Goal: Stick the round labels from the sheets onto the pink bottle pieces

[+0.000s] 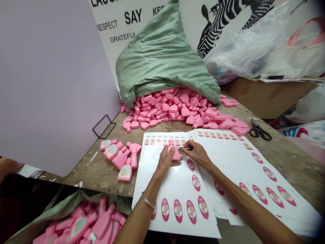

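In my left hand point(164, 160) is a small pink plastic bottle point(173, 153), its neck pointing away from me. My right hand point(197, 152) is close beside it, fingers pinched on a slim black tool point(188, 148) whose kind is too small to make out. Under both hands lies a white sticker sheet point(162, 179) with oval pink labels along its edges. More label sheets point(228, 159) overlap to the right, beneath my right forearm. Left of the sheet, several pink bottles point(125, 172) lie in a loose group, some carrying a pale label.
A green sack point(165, 57) spills a heap of pink bottles point(175, 105) across the back of the table. Black scissors point(259, 130) lie at right. A black wire stand point(104, 126) is by the pale panel point(56, 74). Below, another sack holds bottles point(101, 223).
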Demonstrator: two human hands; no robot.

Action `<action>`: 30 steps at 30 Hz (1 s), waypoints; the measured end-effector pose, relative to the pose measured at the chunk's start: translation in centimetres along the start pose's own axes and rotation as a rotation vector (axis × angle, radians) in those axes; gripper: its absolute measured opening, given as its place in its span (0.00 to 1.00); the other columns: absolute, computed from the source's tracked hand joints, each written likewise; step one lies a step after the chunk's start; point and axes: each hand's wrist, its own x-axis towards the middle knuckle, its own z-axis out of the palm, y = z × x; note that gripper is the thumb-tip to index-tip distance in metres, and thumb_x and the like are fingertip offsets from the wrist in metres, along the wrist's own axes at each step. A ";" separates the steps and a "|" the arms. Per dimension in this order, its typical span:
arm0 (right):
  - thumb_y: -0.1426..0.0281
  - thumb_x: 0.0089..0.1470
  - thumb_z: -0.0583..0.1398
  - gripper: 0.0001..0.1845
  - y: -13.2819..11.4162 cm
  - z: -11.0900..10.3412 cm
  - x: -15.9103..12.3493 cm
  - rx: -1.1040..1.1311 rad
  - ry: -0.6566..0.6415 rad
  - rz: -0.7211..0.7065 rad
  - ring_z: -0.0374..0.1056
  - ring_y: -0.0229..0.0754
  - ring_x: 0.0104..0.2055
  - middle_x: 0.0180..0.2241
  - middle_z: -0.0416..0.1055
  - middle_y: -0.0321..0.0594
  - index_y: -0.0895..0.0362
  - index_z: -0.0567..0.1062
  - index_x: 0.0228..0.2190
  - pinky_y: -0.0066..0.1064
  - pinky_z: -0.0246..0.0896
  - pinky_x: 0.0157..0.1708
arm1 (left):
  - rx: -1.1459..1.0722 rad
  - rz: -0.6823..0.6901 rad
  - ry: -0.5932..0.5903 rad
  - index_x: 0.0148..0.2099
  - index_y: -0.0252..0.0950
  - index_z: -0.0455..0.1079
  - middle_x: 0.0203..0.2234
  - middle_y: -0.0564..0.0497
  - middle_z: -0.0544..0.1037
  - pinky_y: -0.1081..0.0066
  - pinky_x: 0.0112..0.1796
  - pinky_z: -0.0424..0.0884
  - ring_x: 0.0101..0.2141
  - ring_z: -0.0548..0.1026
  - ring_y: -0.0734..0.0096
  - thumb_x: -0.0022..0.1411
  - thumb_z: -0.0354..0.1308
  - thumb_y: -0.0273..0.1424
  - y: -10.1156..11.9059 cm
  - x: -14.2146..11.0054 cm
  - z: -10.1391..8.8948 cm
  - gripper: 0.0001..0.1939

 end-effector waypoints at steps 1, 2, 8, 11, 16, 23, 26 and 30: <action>0.54 0.48 0.58 0.16 0.1 0.0 0.0 0.039 -0.012 0.022 0.66 0.39 0.26 0.24 0.72 0.35 0.55 0.68 0.25 0.30 0.59 0.28 | -0.004 -0.001 0.000 0.46 0.35 0.62 0.39 0.42 0.74 0.62 0.32 0.77 0.33 0.79 0.61 0.57 0.57 0.45 0.0 0.0 0.0 0.22; 0.53 0.48 0.58 0.17 0.1 0.1 -0.1 0.074 -0.022 0.041 0.66 0.38 0.25 0.23 0.72 0.34 0.55 0.68 0.25 0.30 0.60 0.27 | -0.009 -0.002 -0.001 0.46 0.35 0.62 0.39 0.42 0.74 0.62 0.32 0.77 0.32 0.79 0.61 0.57 0.57 0.45 -0.1 0.0 -0.1 0.22; 0.53 0.46 0.60 0.18 -0.2 -0.5 -0.7 0.187 0.030 0.131 0.65 0.38 0.24 0.21 0.70 0.34 0.55 0.68 0.24 0.29 0.59 0.26 | -0.052 0.009 -0.012 0.45 0.34 0.63 0.38 0.43 0.74 0.61 0.35 0.76 0.32 0.79 0.62 0.57 0.58 0.45 0.1 -0.1 -0.1 0.21; 0.51 0.47 0.60 0.20 -0.3 -1.6 -0.7 0.212 0.111 0.165 0.64 0.38 0.25 0.21 0.69 0.35 0.56 0.68 0.24 0.29 0.58 0.26 | -0.083 0.015 0.006 0.45 0.33 0.63 0.38 0.44 0.73 0.63 0.35 0.76 0.31 0.79 0.64 0.56 0.59 0.44 0.4 0.0 0.0 0.22; 0.49 0.47 0.59 0.22 -1.9 -3.4 -1.5 0.302 0.109 0.137 0.59 0.35 0.23 0.20 0.65 0.32 0.56 0.72 0.29 0.28 0.56 0.24 | -0.120 0.039 -0.004 0.45 0.33 0.65 0.37 0.44 0.73 0.65 0.31 0.77 0.30 0.78 0.64 0.54 0.61 0.45 2.0 -0.7 0.4 0.23; 0.54 0.49 0.60 0.20 -6.7 -3.8 -3.3 0.409 -0.014 0.065 0.65 0.38 0.28 0.28 0.73 0.38 0.56 0.78 0.36 0.30 0.61 0.29 | -0.230 -0.025 -0.037 0.44 0.29 0.71 0.37 0.39 0.77 0.60 0.33 0.77 0.31 0.78 0.60 0.61 0.47 0.50 4.3 -3.3 1.1 0.28; 0.55 0.49 0.61 0.18 -7.7 -3.6 -3.7 0.432 -0.026 0.039 0.69 0.42 0.33 0.32 0.76 0.40 0.56 0.79 0.34 0.32 0.64 0.34 | -0.255 -0.036 -0.037 0.44 0.29 0.72 0.38 0.39 0.78 0.60 0.35 0.76 0.34 0.78 0.59 0.62 0.46 0.50 4.3 -4.0 0.9 0.28; 0.55 0.48 0.61 0.18 -8.1 -3.2 -4.1 0.436 0.010 0.052 0.70 0.44 0.33 0.32 0.76 0.41 0.56 0.79 0.33 0.34 0.65 0.34 | -0.259 -0.028 -0.044 0.45 0.30 0.72 0.37 0.40 0.78 0.60 0.36 0.76 0.36 0.78 0.59 0.62 0.46 0.50 4.1 -4.5 0.8 0.28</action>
